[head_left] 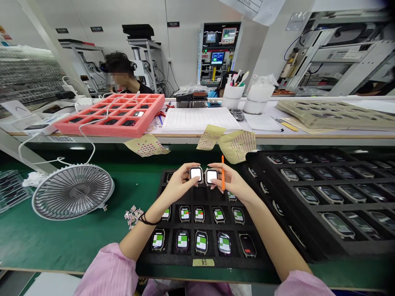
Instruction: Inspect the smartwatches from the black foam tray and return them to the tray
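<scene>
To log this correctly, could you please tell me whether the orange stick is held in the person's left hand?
No, the orange stick is gripped in the right hand.

We see two small square watches side by side, the left watch [196, 174] and the right watch [211, 176], both with bright white screens, just above the black tray [173, 259].

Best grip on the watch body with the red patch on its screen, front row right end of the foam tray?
Pinch the watch body by its two long side edges, coming straight down from above. It lies flat, screen up, in a pocket of the black foam tray, and its long sides offer the natural hold. Keep off the screen.
</scene>
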